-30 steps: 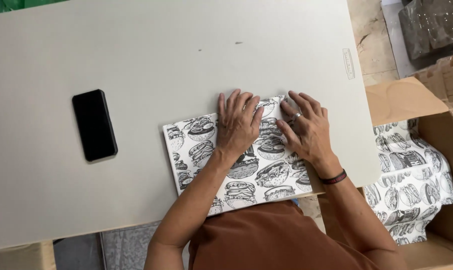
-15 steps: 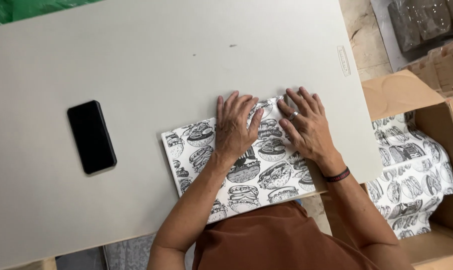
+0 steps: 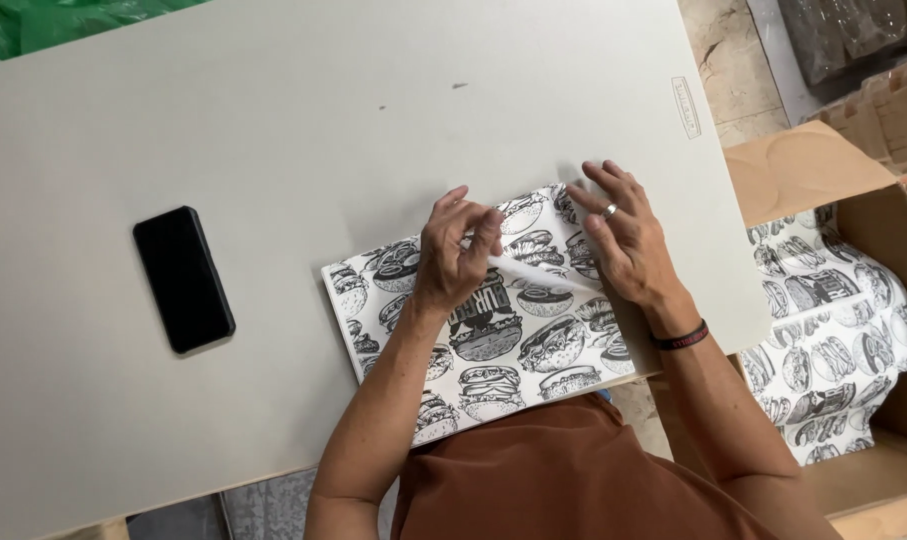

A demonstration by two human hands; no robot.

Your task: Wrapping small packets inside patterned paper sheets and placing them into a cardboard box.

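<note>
From the head view, a printed paper sheet point(image 3: 493, 330) with black-and-white burger drawings lies flat at the near edge of the grey worktop point(image 3: 273, 120). The left hand point(image 3: 453, 255) pinches a raised fold of it between fingertips and thumb, while the right hand point(image 3: 623, 240) rests spread and flat on its far right part. The sheet looks thin, light and easily creased or torn, so it is best taken at an edge or fold.

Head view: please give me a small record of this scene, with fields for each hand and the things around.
left hand: fingers pinch a lifted white fold of the printed paper
right hand: flat on the paper, pressing it down
paper: burger print, lying on the grey table
phone: black, on the table, apart from the paper
box: cardboard, holds more printed paper
</note>
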